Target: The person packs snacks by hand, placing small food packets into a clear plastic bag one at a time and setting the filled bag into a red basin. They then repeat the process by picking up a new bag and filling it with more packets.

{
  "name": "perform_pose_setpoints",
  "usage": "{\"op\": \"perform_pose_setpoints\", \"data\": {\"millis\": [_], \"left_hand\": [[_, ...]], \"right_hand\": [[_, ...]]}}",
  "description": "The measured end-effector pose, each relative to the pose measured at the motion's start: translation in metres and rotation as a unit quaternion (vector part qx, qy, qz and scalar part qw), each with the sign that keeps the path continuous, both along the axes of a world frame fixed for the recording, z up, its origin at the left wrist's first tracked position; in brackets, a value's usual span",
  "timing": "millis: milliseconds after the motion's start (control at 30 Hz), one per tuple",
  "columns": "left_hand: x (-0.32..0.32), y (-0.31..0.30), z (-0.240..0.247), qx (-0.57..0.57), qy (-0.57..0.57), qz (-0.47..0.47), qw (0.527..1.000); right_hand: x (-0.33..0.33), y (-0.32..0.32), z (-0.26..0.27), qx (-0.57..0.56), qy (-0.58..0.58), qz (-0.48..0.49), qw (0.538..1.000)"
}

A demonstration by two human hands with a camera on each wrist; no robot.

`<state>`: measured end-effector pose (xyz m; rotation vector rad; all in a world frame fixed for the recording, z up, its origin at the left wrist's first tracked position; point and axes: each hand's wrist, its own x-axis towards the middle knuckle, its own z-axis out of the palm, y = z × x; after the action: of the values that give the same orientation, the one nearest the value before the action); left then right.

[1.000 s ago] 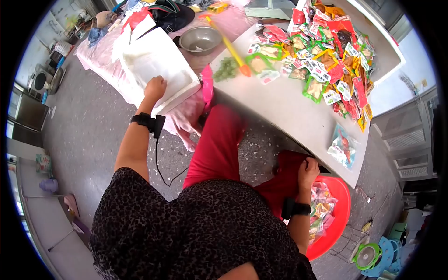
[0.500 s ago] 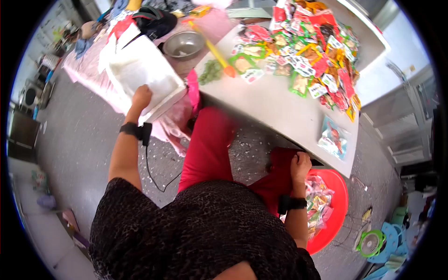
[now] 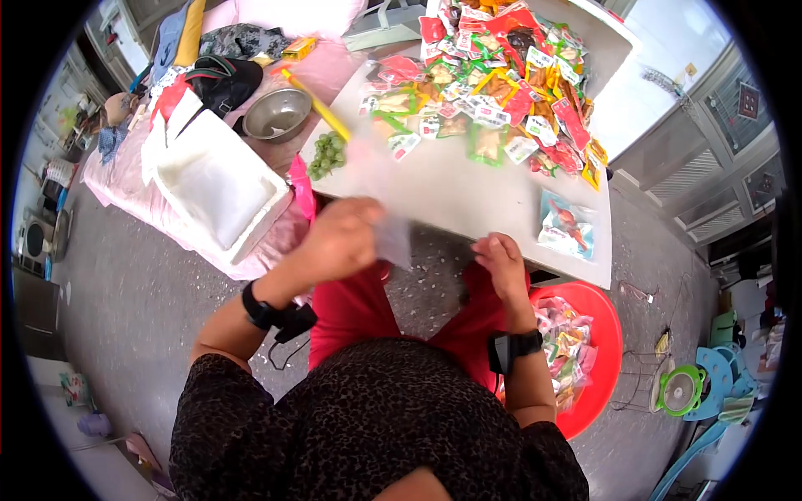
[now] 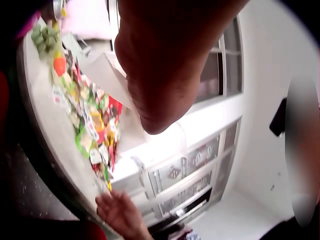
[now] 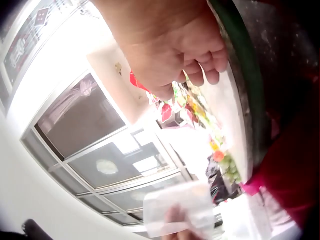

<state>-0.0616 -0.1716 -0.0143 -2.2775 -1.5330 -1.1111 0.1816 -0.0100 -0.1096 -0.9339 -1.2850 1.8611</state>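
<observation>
Hanging from the left hand [image 3: 338, 242], a thin translucent plastic bag [image 3: 394, 242]

Both hands up before the torso, elbows bent.
The left hand [image 3: 341, 240], its back toward the head camera, curls its fingers round a clear bag [image 3: 393, 240]; the right hand [image 3: 501, 260] is held apart from it, fingers curled toward the palm with nothing seen in them.

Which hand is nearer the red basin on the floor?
Right. The right hand is just up-left of the red basin; the left hand, holding a clear bag, is farther left.
</observation>
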Motion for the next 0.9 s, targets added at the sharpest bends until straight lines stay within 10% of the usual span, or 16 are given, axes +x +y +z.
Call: {"op": "perform_pose_setpoints", "data": {"millis": [333,733,900], "left_hand": [[0.036,0.048,-0.05,-0.026,0.253,-0.183,0.95],[-0.021,0.108,-0.046,-0.025,0.335,0.006,0.942],[0.008,0.128,-0.069,-0.155,-0.081,0.072,0.982]], "right_hand": [[-0.007,0.018,-0.01,-0.274,0.316,0.202,0.886],[-0.023,0.038,-0.006,-0.109,0.071,0.087,0.988],[-0.055,0.034,-0.017,-0.039,0.013,0.041,0.998]]}}
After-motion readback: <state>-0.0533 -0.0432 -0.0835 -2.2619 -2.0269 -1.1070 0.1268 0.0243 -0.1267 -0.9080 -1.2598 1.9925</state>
